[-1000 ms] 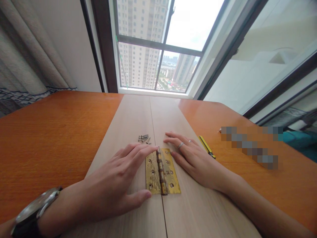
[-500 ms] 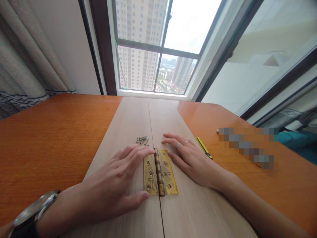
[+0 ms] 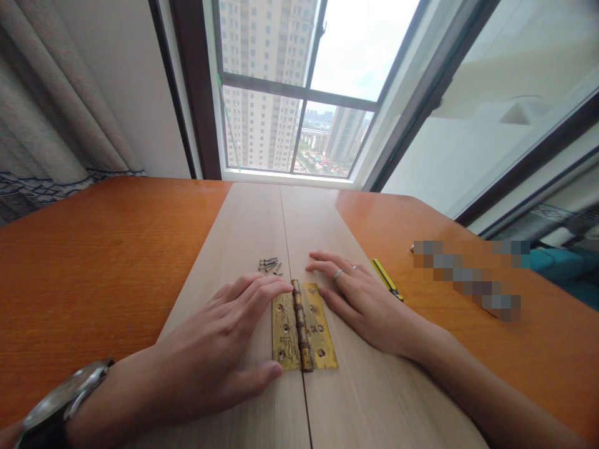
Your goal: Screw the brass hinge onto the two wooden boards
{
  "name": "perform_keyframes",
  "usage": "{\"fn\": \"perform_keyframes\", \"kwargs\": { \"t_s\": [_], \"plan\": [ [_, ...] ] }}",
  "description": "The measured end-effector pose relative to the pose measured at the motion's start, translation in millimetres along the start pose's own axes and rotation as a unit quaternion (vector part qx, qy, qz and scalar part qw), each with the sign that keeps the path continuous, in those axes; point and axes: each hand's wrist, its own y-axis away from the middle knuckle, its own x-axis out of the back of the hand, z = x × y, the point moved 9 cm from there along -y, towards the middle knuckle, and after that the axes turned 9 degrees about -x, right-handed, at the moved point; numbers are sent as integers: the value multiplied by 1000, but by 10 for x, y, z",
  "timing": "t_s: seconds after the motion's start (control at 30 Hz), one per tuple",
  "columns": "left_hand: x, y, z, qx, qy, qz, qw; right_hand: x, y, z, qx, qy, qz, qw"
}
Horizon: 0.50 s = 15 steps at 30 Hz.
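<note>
A worn brass hinge [image 3: 287, 337] lies flat and spread, its knuckle along the seam between two pale wooden boards [image 3: 253, 218]. My left hand [image 3: 234, 330] rests at the hinge's left leaf, fingers stretched, fingertips at the top of the knuckle and thumb near its lower left corner. To the right, my right hand [image 3: 350, 293] lies on the right board with fingers spread, its thumb close to the right leaf's edge. Neither hand grips anything. Several small screws [image 3: 269, 264] lie in a loose pile on the left board, just beyond my left fingertips.
Beside the right board, a yellow-and-black utility knife [image 3: 387, 280] lies on the orange wooden table [image 3: 103, 249]. Further right, a long item [image 3: 468, 277] is blurred by pixels. A window stands beyond the far table edge, with a curtain [image 3: 51, 93] at left.
</note>
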Motion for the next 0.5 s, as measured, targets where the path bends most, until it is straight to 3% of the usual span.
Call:
{"fn": "perform_keyframes", "kwargs": {
  "t_s": [0.5],
  "plan": [
    [13,-8,12,3,7,-3,1000,21,-8,-23,13,-3,11,1000]
  ]
}}
